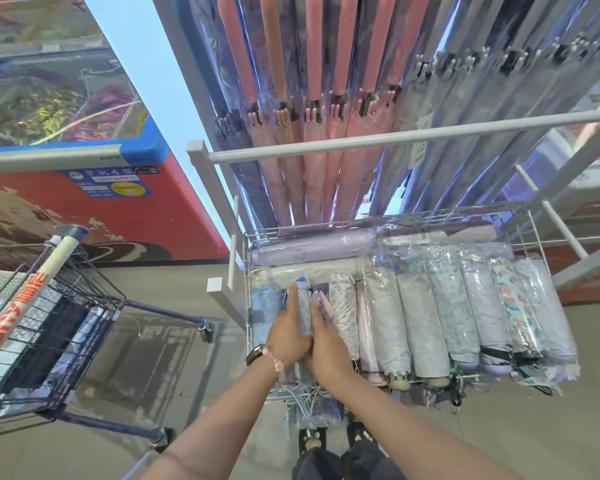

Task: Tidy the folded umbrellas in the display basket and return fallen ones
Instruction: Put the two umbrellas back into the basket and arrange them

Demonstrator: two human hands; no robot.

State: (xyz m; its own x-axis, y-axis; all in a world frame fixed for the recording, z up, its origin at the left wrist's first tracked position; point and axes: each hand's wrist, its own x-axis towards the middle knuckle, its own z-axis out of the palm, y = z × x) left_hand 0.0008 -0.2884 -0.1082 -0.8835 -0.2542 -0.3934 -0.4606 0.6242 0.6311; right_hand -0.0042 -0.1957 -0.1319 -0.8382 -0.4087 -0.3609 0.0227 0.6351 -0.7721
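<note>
You're working at the near-left end of the white wire display basket (534,233), both hands in. Your left hand (286,332) is lying flat against the left side of a blue patterned folded umbrella (303,306), fingers extended, not curled round it. Your right hand (326,344) is pressing the same umbrella from its right side, fingers straight, so the 2 hands are sandwiching it, heels of the palms touching. That umbrella is sitting lengthwise near-to-far, between a light blue one (265,313) on the left and a pink one (328,308) just right. A row of wrapped folded umbrellas (465,306) is filling the basket to the right, with 2 lying crosswise at the far side. A shopping cart (49,323) is standing well left.
</note>
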